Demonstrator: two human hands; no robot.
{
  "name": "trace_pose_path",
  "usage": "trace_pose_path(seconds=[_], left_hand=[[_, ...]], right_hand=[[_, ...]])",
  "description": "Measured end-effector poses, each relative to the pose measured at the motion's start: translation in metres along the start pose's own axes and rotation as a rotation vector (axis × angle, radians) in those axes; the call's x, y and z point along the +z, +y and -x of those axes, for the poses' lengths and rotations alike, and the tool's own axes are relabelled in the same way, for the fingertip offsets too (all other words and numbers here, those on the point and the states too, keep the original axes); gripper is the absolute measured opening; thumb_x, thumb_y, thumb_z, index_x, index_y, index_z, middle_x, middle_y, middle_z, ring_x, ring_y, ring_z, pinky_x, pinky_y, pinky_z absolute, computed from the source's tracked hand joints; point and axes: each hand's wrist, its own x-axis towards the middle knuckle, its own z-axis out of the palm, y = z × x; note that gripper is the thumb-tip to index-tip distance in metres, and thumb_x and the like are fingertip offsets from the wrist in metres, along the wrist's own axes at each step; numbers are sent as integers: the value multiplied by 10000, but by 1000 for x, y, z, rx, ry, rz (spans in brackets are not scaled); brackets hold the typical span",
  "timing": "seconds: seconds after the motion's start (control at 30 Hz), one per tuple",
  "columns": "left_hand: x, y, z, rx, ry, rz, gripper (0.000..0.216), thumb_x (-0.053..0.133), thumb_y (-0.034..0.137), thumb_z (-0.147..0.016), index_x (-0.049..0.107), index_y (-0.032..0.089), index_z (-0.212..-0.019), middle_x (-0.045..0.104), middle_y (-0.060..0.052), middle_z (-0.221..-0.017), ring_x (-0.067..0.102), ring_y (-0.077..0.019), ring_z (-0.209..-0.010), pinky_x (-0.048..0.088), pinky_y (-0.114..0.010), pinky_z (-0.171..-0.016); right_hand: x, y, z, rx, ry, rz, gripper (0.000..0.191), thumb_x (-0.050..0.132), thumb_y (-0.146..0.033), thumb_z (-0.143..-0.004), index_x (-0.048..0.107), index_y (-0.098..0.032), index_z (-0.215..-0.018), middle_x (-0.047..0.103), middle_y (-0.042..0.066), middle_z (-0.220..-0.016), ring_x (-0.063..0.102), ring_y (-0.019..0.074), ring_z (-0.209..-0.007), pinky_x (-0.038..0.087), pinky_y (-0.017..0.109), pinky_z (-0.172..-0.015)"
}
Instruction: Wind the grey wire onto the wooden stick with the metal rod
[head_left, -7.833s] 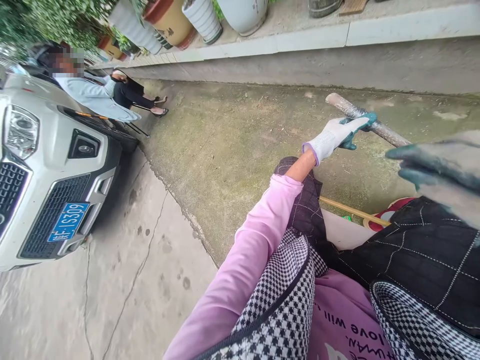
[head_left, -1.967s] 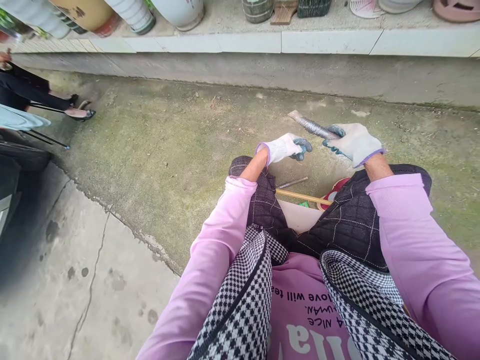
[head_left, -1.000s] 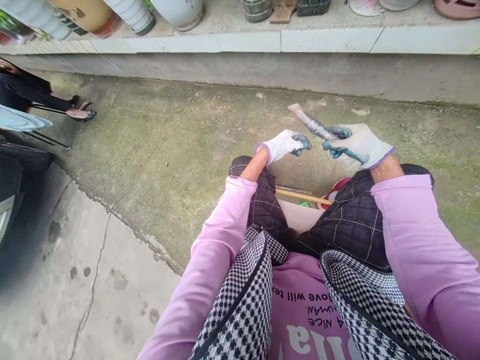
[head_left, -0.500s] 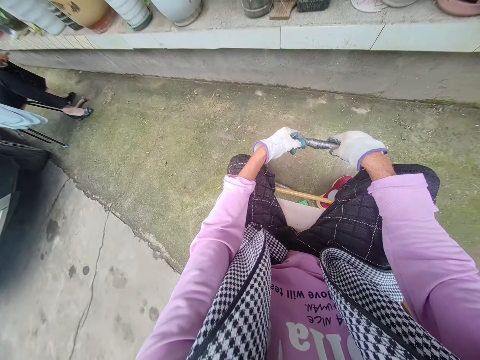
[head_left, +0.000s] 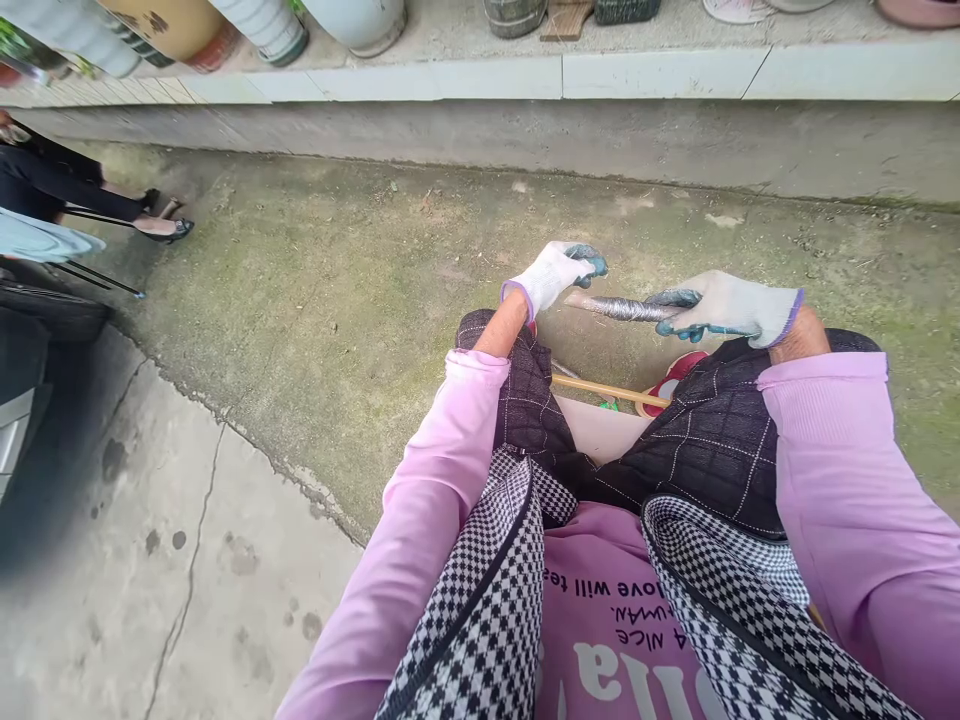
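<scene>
A short stick (head_left: 626,309) lies level in front of my knees, its middle bound with shiny silver wire or tape and its left end bare and pale brown. My right hand (head_left: 724,305), in a white glove with a blue-grey coated palm, grips its right end, which the fingers hide. Just above the bare left end is my left hand (head_left: 562,272), gloved alike. It is off the stick, fingers loosely bent and holding nothing I can see. Below, between my legs, a thin yellowish rod (head_left: 607,388) crosses over a red shoe (head_left: 671,385).
Mossy ground (head_left: 337,280) spreads before me, up to a tiled ledge (head_left: 495,85) with several flowerpots (head_left: 356,20). At the far left are another person's legs (head_left: 82,185) and a dark object. Cracked concrete (head_left: 247,560) lies at lower left.
My left hand has let go of the stick and moved slightly up and left, baring its left end. My right hand, still gripping, has shifted right and a little down with looser fingers.
</scene>
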Motion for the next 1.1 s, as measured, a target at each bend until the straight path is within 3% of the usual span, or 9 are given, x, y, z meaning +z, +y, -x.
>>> trace_pose_path(seconds=[0.07, 0.2, 0.37, 0.47, 0.57, 0.7, 0.8, 0.97, 1.1], left_hand=[[0, -1, -3, 10, -24, 37, 181, 817, -6, -915, 779, 164, -863, 820, -3, -911, 700, -107, -850, 596, -224, -920], [4, 3, 2, -36, -7, 23, 272, 815, -24, -979, 745, 192, -831, 727, 34, -783, 613, -89, -742, 554, -202, -788], [9, 14, 19, -59, -56, 8, 156, 834, 0, -967, 848, 145, -911, 770, 7, -789, 613, -81, -689, 556, -234, -769], [12, 19, 26, -65, -88, -32, 176, 803, -9, -959, 856, 134, -870, 745, 8, -737, 606, -82, -663, 517, -237, -735], [15, 21, 29, -67, -142, -79, 204, 767, -46, -921, 879, 118, -874, 745, 1, -721, 617, -92, -671, 533, -239, -753], [14, 18, 29, -54, -159, -190, 215, 773, -57, -873, 873, 133, -857, 751, 11, -746, 627, -102, -690, 535, -228, -747], [9, 12, 25, -5, -96, -295, 217, 780, -5, -902, 825, 165, -775, 694, 24, -704, 593, -113, -683, 467, -225, -693], [3, 4, 16, 36, -44, -355, 227, 762, 17, -876, 781, 185, -724, 621, 42, -670, 529, -123, -686, 426, -253, -694], [0, 1, 11, 25, -23, -195, 126, 808, 40, -871, 846, 159, -856, 767, 11, -813, 624, -124, -758, 530, -250, -797]], right_hand=[[0, -1, 2, -17, 23, -95, 525, 1033, -464, -766, 1024, -268, -1253, 916, 38, -1009, 794, 245, -821, 659, 322, -706], [2, -8, 0, -41, 155, -212, 573, 1046, -439, -778, 975, -235, -1308, 866, 38, -974, 729, 218, -775, 646, 327, -669], [4, -18, -8, -31, 375, -257, 366, 1002, -308, -810, 873, -221, -1142, 756, 23, -887, 664, 203, -803, 618, 310, -696], [2, -21, -12, 22, 413, -113, 324, 948, -312, -903, 864, -218, -1201, 792, 36, -938, 681, 214, -822, 623, 335, -787], [-2, -25, -15, 99, 441, 228, 384, 861, -330, -1021, 922, -195, -1375, 921, 116, -1149, 768, 292, -1014, 593, 360, -918], [-2, -30, -20, 201, 324, 577, 441, 782, -331, -1106, 943, -192, -1492, 949, 212, -1367, 780, 343, -1115, 527, 392, -903], [0, -25, -24, 198, 210, 646, 316, 807, -305, -1077, 967, -231, -1339, 940, 180, -1198, 751, 310, -978, 508, 397, -850], [0, -12, -18, 185, 99, 470, 198, 856, -244, -956, 973, -236, -1116, 751, 60, -731, 645, 265, -746, 498, 402, -741], [0, -7, -3, 101, 18, 265, 390, 881, -338, -928, 1007, -211, -1274, 854, 51, -880, 732, 250, -779, 581, 362, -742]])
